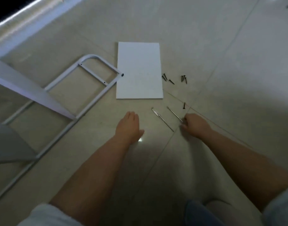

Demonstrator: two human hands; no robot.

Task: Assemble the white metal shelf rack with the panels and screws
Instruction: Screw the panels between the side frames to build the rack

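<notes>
right hand (194, 126) seemingly pinches a thin tool (174, 114), screw (183, 105) just beyond.

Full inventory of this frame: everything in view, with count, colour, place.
panel: one, white, flat on the floor, centre.
side frame: one, white metal tube, on the floor left of the panel.
slanted board: one, white, across the side frame, far left.
grey sheet: one, lower left, cut off by the picture's edge.
screws: several, black, loose right of the panel; exact count unclear.
lone screw: one, black, nearer the right hand.
left tool: one, silvery, below the panel.
right tool: one, silvery, beside it.
floor: pale tiles.
left hand: flat on the floor.
right hand: pinches the right tool's near end.
</notes>
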